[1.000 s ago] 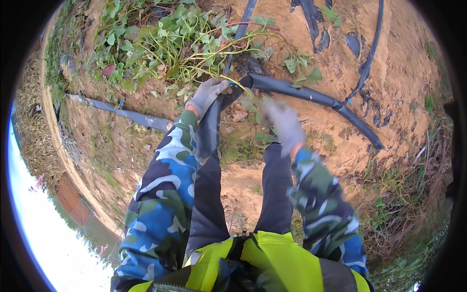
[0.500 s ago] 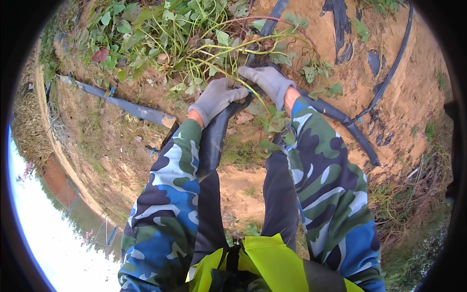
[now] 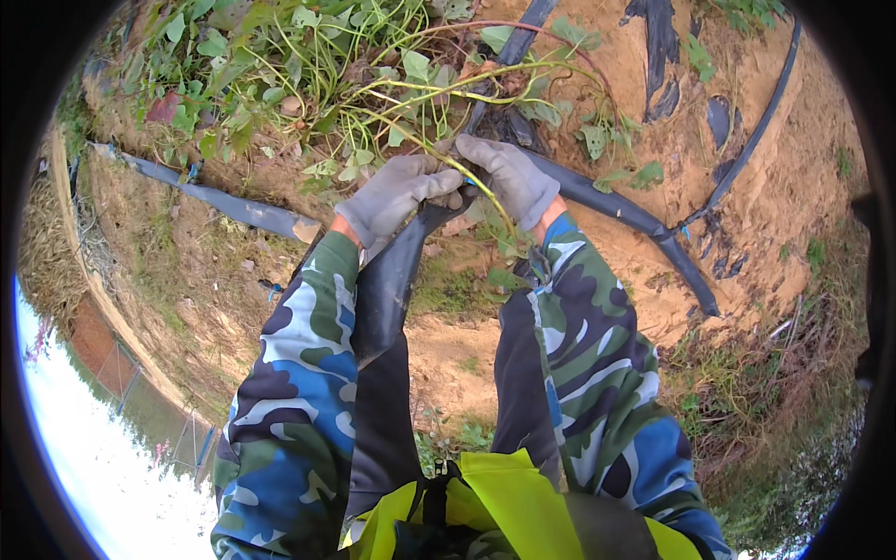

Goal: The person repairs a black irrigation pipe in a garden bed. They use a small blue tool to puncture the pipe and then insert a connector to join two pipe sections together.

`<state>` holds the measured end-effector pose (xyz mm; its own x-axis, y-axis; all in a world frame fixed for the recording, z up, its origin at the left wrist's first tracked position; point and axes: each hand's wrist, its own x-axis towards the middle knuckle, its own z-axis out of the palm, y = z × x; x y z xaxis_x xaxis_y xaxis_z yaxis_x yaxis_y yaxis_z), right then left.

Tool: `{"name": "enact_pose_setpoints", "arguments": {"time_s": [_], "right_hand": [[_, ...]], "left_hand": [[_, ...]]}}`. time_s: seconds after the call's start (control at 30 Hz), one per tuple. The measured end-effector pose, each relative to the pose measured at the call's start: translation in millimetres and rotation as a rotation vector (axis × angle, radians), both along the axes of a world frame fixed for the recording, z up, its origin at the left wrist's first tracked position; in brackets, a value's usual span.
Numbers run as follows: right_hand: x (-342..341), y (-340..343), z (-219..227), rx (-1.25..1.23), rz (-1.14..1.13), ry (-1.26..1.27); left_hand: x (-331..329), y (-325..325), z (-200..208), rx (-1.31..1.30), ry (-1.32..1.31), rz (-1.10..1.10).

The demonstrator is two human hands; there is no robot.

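Observation:
My left hand [image 3: 397, 194], in a grey work glove, is closed round the gathered upper end of a flat black hose [image 3: 388, 285]. The hose widens below the fist and hangs down toward my left leg. Close beside it, my right hand [image 3: 511, 179], gloved alike, curls its fingers in at the same spot. A bit of blue [image 3: 469, 181], perhaps a tie or fitting, shows between the two hands. What the right fingers hold is largely hidden. A green vine stem [image 3: 439, 154] passes over the gap between the hands.
Leafy vines [image 3: 308, 65] spread over the ground ahead. Another black hose [image 3: 616, 205] runs right, meeting a thinner black pipe [image 3: 761, 121]. A flattened black hose [image 3: 224, 205] lies at left. Torn black plastic film [image 3: 658, 51] sits on the sandy soil.
My left hand and the hose in it have shifted slightly left and down in view. The right hand has turned a little, its fingers bending in toward the blue bit.

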<state>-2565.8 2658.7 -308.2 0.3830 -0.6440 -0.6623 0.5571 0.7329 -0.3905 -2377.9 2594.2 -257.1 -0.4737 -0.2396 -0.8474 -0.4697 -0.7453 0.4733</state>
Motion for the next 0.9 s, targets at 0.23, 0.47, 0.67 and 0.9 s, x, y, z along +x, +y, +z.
{"name": "enact_pose_setpoints", "arguments": {"time_s": [0.23, 0.47, 0.67, 0.9], "right_hand": [[2.9, 2.2, -13.2, -0.089, 0.013, 0.219], [3.9, -17.7, 11.6, -0.008, 0.394, 0.961], [-5.8, -3.1, 13.9, 0.026, 0.025, 0.334], [-8.4, 2.2, 3.5, 0.070, 0.165, 0.595]], "left_hand": [[-3.3, 7.2, -2.4, 0.024, 0.033, 0.043], [-11.9, 20.3, -9.3, -0.019, 0.066, 0.154], [-15.3, 18.7, 0.1, -0.019, 0.016, 0.085], [-16.5, 19.8, 4.1, -0.004, 0.017, 0.119]]}}
